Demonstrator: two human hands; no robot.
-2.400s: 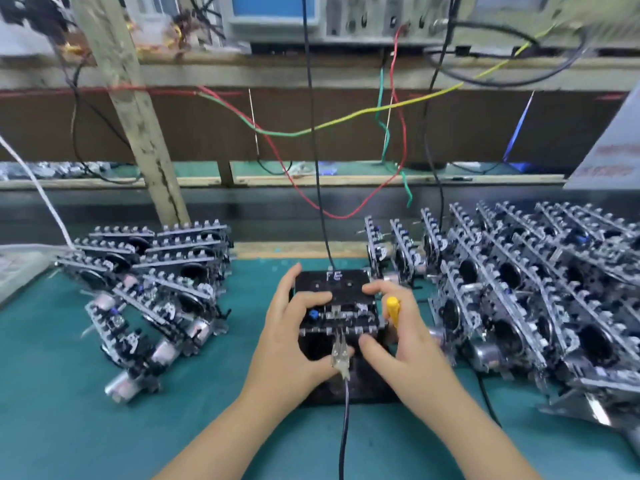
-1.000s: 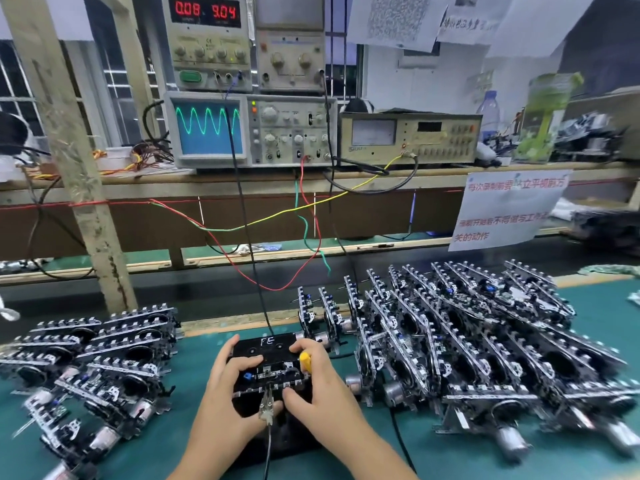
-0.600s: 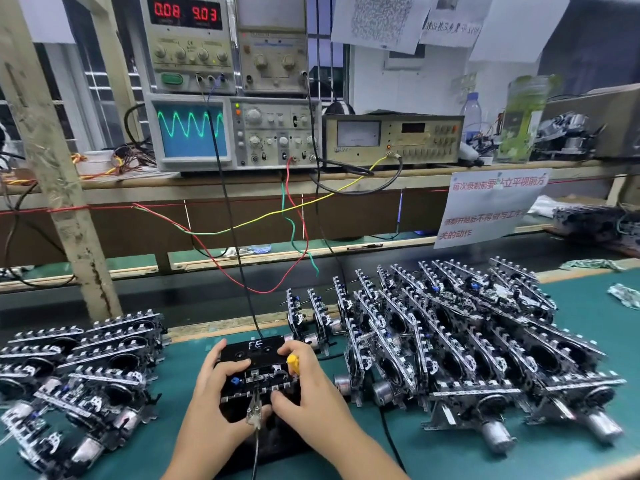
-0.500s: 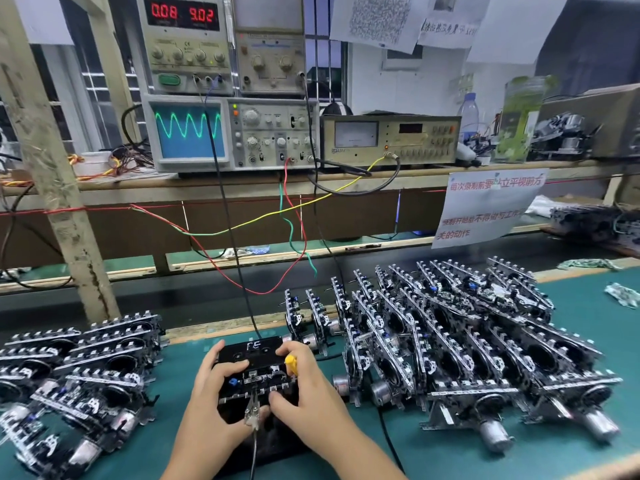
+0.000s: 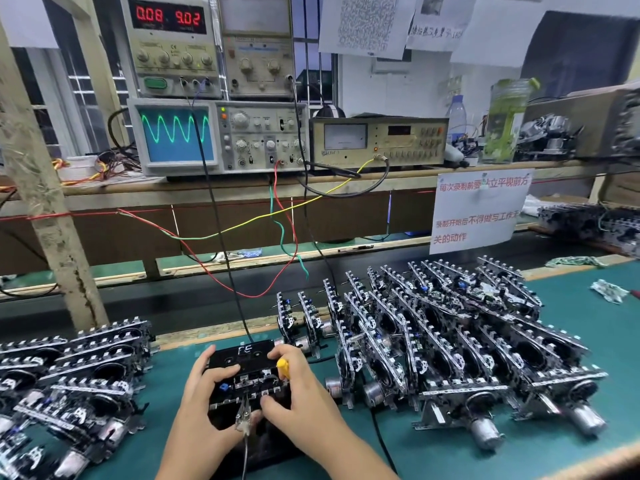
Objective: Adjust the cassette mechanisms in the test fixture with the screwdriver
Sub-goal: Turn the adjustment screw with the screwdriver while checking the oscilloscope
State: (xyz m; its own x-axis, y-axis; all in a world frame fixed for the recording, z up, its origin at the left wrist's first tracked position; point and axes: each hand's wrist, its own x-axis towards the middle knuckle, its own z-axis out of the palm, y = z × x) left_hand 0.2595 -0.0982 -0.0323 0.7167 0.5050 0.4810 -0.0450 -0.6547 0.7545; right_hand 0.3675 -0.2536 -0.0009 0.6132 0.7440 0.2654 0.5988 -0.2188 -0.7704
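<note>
A black test fixture [image 5: 242, 356] marked "FE" sits on the green mat at bottom centre, with a cassette mechanism [image 5: 251, 384] seated in it. My left hand [image 5: 204, 403] grips the mechanism's left side, fingers curled over its top. My right hand [image 5: 301, 400] holds a yellow-handled screwdriver [image 5: 283, 367], whose tip is hidden behind the fingers, and its thumb presses the mechanism's front edge. A metal clip [image 5: 244, 415] on a black lead is attached at the front between my thumbs.
Stacks of cassette mechanisms lie left [image 5: 76, 382] and right [image 5: 450, 344] of the fixture. On the shelf behind stand an oscilloscope [image 5: 176, 135] showing a green sine wave, a power supply [image 5: 169, 39] and a meter unit [image 5: 377, 140]. Coloured wires hang down to the bench.
The view has risen from the bench to the instruments. My hands stay on the fixture and mechanism in the same grip. The power supply reading flickers between 9.04 and 9.02.
</note>
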